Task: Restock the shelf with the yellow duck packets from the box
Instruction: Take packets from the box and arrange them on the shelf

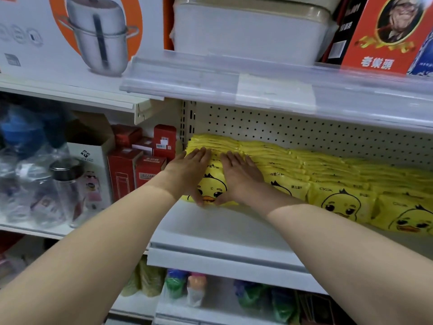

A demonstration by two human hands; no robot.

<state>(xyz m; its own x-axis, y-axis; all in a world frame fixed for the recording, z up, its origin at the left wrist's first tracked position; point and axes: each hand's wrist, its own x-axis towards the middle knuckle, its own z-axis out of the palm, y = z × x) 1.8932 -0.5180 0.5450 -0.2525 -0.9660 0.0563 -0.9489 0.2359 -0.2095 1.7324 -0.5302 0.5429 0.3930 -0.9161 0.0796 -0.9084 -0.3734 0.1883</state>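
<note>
Several rows of yellow duck packets (339, 177) stand leaning back on the white shelf (210, 231), against a pegboard back. My left hand (189, 174) and my right hand (241, 177) lie flat, fingers spread, on the leftmost stack of duck packets (212, 186). Both thumbs hook under the front packet's lower edge. The duck face shows between my hands. The box is out of sight.
Red cartons (140, 160) and wrapped clear bottles (46, 188) fill the neighbouring shelf on the left. Above hang a clear price rail (257, 90), a white tub (246, 31) and a pot box (70, 36). Colourful bagged goods (187, 287) sit on the shelf below.
</note>
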